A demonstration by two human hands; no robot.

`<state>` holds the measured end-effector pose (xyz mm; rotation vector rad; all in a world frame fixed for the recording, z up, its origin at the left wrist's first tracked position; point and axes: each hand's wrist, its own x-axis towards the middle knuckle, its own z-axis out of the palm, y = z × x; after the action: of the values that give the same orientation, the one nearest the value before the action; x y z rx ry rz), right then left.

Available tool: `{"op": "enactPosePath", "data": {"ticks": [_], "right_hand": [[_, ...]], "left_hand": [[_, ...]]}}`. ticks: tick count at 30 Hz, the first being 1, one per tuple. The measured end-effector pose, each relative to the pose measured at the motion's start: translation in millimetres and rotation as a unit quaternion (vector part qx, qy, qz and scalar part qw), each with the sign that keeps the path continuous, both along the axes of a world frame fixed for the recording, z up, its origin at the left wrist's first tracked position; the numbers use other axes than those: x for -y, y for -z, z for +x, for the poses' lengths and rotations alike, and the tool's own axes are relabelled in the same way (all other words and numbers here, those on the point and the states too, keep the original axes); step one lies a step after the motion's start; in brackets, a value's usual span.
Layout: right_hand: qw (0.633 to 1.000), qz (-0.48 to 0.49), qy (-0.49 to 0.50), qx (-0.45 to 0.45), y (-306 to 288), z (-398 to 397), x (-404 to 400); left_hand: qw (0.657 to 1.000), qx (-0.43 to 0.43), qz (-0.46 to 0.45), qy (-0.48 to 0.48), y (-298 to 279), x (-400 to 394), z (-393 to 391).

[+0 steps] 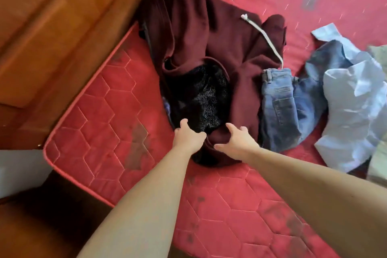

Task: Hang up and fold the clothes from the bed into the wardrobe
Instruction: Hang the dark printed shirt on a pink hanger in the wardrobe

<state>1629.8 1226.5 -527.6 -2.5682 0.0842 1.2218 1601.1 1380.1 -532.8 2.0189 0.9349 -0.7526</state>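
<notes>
The dark maroon hooded sweatshirt [209, 33], thick knit with a black fleecy lining [201, 98] showing in its open hood and a white drawstring [266, 37] trailing across it, lies crumpled on the red quilted mattress [104, 115], its upper part draped up toward the orange-brown wooden furniture [52, 27] at the bed's edge. Both hands are at the end of the garment nearest the camera. The left hand [188, 136] has its fingers hooked over the edge of the black lining, gripping the cloth. The right hand [234, 142] rests on the maroon cloth just beside it, fingers spread and bent, pressing into the fabric; whether it has actually closed on a fold, I cannot tell.

By its look the sweatshirt is soft, limp and fairly bulky, so it will likely sag and bunch when lifted, and it should not slip in the hands. Grabbing the hood rim alone would leave the body hanging twisted; a better hold is probably at the two shoulders or along the hem, so it opens flat for hanging or folding.

Touching its right side lie faded blue denim jeans [278, 100], loosely bundled, and beyond those a crumpled pale blue shirt [356, 107]. A pale greenish cloth [379, 163] shows at the frame's right edge.
</notes>
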Motion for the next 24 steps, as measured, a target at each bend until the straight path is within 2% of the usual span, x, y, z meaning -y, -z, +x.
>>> {"op": "enactPosePath", "data": {"ticks": [2, 4, 7, 9, 12, 17, 19, 24], "right_hand": [[0.998, 0.019, 0.043, -0.049, 28.3, 0.6, -15.7], [0.997, 0.014, 0.034, -0.067, 53.1, -2.5, -25.2], [0.999, -0.032, -0.036, -0.004, 78.2, -15.4, -28.9], [0.997, -0.034, -0.054, 0.049, 85.7, -25.1, -24.1], [0.998, -0.010, -0.029, 0.059, 80.8, -36.5, -9.4], [0.997, 0.053, 0.019, 0.054, 29.2, -44.3, 7.1], [0.995, 0.079, 0.026, 0.058, -2.4, -44.7, 6.7], [0.983, 0.156, 0.020, 0.094, -109.6, -28.8, 5.2]], "left_hand": [[0.998, -0.041, -0.046, -0.016, 28.4, -2.4, 4.3], [0.998, -0.035, -0.049, 0.022, 50.7, -1.5, 2.4], [0.997, 0.025, 0.046, 0.057, 74.4, 0.2, -13.2], [0.998, 0.034, 0.047, 0.023, 81.5, -1.4, -24.9], [0.999, 0.030, 0.015, 0.022, 79.4, -4.7, -35.3], [1.000, 0.019, -0.019, 0.004, 21.8, -9.3, -23.0], [0.999, 0.022, -0.031, -0.039, -20.2, -10.1, -14.2], [0.983, 0.097, -0.049, -0.148, -148.9, -6.1, 13.9]]}}
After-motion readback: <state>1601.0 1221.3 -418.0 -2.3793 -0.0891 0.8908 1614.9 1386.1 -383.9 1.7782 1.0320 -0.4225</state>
